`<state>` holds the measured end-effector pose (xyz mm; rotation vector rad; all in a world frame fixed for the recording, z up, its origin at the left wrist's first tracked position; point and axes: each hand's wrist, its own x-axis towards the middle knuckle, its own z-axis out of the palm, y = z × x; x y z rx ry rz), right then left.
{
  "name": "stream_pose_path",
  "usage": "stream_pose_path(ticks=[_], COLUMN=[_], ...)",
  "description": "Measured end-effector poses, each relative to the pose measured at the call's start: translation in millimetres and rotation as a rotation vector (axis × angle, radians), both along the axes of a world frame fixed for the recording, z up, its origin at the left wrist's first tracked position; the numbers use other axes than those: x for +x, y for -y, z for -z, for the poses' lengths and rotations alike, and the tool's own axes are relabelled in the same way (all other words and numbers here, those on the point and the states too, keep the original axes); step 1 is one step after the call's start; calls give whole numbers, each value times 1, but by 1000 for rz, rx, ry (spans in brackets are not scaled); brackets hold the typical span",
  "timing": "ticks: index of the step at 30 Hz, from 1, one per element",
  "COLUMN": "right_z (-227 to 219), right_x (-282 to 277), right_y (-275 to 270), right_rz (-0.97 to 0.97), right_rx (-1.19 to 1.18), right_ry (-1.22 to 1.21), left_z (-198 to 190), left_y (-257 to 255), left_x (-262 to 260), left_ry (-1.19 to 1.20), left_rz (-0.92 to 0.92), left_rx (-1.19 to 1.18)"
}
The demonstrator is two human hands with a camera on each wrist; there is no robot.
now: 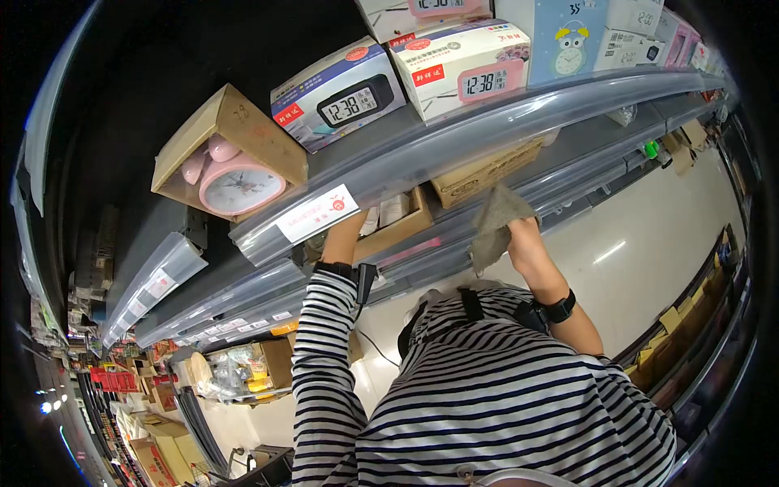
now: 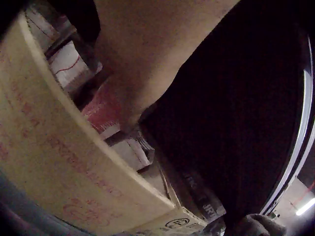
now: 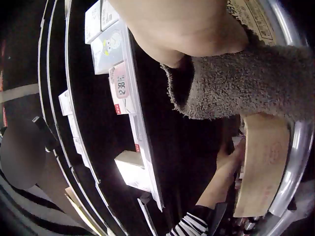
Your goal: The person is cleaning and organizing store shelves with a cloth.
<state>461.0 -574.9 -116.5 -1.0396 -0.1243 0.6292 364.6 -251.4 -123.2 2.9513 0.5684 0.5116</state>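
Observation:
My left hand [image 2: 140, 59] reaches down into an open cardboard box [image 2: 64, 147] on a lower shelf. Its fingers are hidden among small white packets [image 2: 71, 66] and a red one [image 2: 103, 110], and I cannot tell whether they grip any. In the right wrist view the same left hand [image 3: 230, 162] dips behind the wall of the box [image 3: 263, 169]. My right hand [image 1: 524, 240] holds a grey towelling cloth [image 1: 501, 213], which hangs in front of the shelf edge. Close up, the cloth [image 3: 236, 81] drapes from the right hand [image 3: 197, 29].
On the shelf above stand a boxed pink alarm clock [image 1: 242, 187], digital clock boxes [image 1: 341, 97] and a blue owl clock box [image 1: 568, 45]. A clear plastic price strip [image 1: 454, 154] runs along its front edge. Another cardboard carton [image 1: 487, 170] lies right of the open box.

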Motion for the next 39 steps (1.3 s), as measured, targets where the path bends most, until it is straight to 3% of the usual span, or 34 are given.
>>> stream_pose_path(ticks=[8,14,19,27,31,35,39], right_z=[4,1,-9,-20,-15,-9,-5], right_x=[-2,-1,-9,-11,-10,-7,-5], right_y=[3,7,-3,-7,-9,-12,-13], right_rz=[-15,-139,-259,-327,-286,-311,-308], right_rx=[-14,22,199,183,156,131,149], right_ry=[-12,14,47,65,58,76,46], left_z=[-3,-10,31,78,71,32,6], left_y=[-14,-11,-37,-74,-66,-32,-10], left_x=[-14,-40,-45,-66,-74,-78,-82], left_ry=[-234,-453,-318,-174,-219,-337,-209], left_rz=[-58,-161,-154,-99,-83,-36,-49], left_rx=[-47,-164,54,251,250,255,162])
